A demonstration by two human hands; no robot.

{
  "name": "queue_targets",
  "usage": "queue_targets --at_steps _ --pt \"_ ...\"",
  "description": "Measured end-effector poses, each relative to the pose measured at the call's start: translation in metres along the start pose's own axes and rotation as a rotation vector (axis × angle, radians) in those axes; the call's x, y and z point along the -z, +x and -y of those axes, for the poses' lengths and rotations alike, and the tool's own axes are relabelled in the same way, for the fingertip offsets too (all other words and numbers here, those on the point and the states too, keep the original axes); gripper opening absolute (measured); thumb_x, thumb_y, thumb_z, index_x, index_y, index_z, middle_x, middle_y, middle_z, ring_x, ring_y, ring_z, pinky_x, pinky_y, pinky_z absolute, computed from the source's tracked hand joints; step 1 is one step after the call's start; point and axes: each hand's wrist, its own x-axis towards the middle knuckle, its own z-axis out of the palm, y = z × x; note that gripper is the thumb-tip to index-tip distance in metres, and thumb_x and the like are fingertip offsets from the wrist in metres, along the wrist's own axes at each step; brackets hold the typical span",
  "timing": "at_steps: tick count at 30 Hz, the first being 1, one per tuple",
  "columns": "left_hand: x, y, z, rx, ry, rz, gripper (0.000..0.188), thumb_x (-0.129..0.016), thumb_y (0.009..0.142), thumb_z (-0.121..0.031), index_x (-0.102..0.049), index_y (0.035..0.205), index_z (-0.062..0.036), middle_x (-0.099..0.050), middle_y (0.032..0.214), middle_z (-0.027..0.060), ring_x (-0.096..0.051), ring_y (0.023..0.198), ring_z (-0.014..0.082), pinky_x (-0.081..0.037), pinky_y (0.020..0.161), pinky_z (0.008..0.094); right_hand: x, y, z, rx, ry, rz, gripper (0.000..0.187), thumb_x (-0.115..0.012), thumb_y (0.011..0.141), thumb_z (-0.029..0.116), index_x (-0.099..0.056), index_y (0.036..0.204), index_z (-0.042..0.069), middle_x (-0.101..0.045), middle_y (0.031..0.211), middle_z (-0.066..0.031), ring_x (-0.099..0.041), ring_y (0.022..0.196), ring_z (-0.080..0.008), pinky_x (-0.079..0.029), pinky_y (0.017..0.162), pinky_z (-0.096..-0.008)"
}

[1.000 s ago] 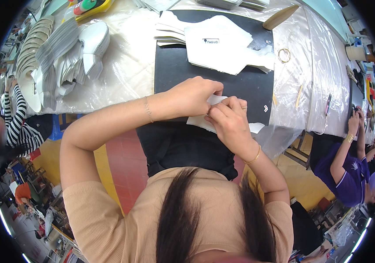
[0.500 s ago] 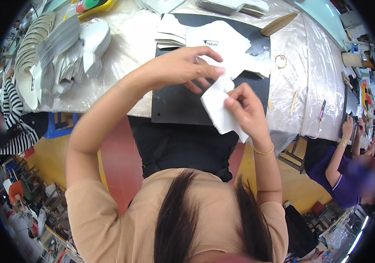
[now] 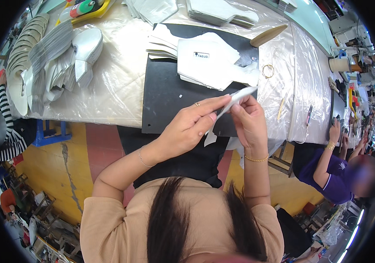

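A white cut piece of thin sheet material (image 3: 239,94) is held between both hands above the near edge of the black board (image 3: 163,98), seen nearly edge-on. My left hand (image 3: 194,122) pinches its left side between thumb and fingers. On the other side my right hand (image 3: 250,117) grips it, fingers curled. Whether the sheet is leather or fabric I cannot tell. Beyond the hands, a stack of similar white pieces (image 3: 207,65) with a small printed label lies on the board. A tiny white scrap (image 3: 180,95) rests beside it.
Stacks of curved grey-white pieces (image 3: 49,52) stand at the left of the plastic-covered table (image 3: 117,79). A pointed wooden tool (image 3: 268,36) and a gold-coloured ring (image 3: 267,71) lie to the right. A yellow tray (image 3: 97,13) holds a green-capped bottle. At far right works a person in purple (image 3: 328,173).
My left hand has come down and toward me from above the white stack and now pinches the held piece. That piece has turned edge-on. The whole view has shifted slightly.
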Motion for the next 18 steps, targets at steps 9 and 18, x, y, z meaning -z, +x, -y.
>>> queue_targets --at_steps 9,18 --pt "0.005 -0.008 -0.007 -0.075 0.202 0.102 0.049 -0.045 0.098 -0.012 -0.045 0.145 -0.0011 -0.051 0.145 0.0197 -0.051 0.131 0.0302 -0.036 0.111 0.0347 0.018 -0.013 -0.013 -0.102 0.226 0.084 0.041 -0.071 0.091 0.014 -0.054 0.127 0.006 -0.060 0.124 -0.0047 -0.056 0.118 -0.0172 -0.042 0.104 -0.0333" --pt "-0.007 -0.008 -0.005 -0.151 0.296 0.112 0.050 -0.047 0.099 -0.013 -0.041 0.147 -0.0006 -0.048 0.147 0.0203 -0.046 0.137 0.0335 -0.034 0.113 0.0374 0.029 -0.018 -0.018 -0.061 0.280 0.205 0.041 -0.062 0.098 0.018 -0.048 0.135 0.009 -0.056 0.132 -0.0062 -0.052 0.124 -0.0194 -0.039 0.107 -0.0355"
